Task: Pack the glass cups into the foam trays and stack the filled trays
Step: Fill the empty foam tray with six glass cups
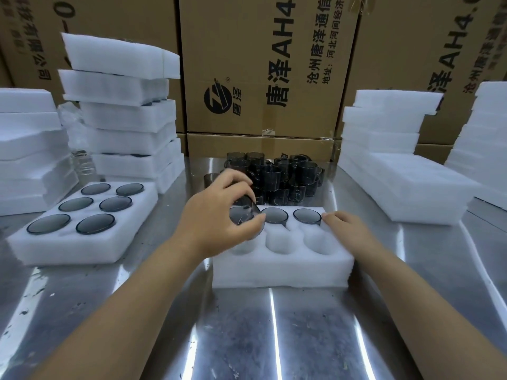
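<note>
A white foam tray (279, 270) with six round holes lies in front of me on the steel table. Two smoky glass cups (275, 215) sit upside down in its back row, middle and right. My left hand (219, 215) grips a third smoky cup (242, 215), tilted over the back left hole. My right hand (343, 224) rests flat on the tray's right edge, fingers touching the foam. The three front holes hold nothing. Behind the tray stands a cluster of loose dark cups (282, 176).
A filled foam tray (82, 242) with six cups lies at the left. A tall stack of filled trays (129, 113) rises behind it, and more foam (24, 149) at far left. Empty trays (397, 171) pile up on the right. Cardboard boxes (260, 64) wall the back.
</note>
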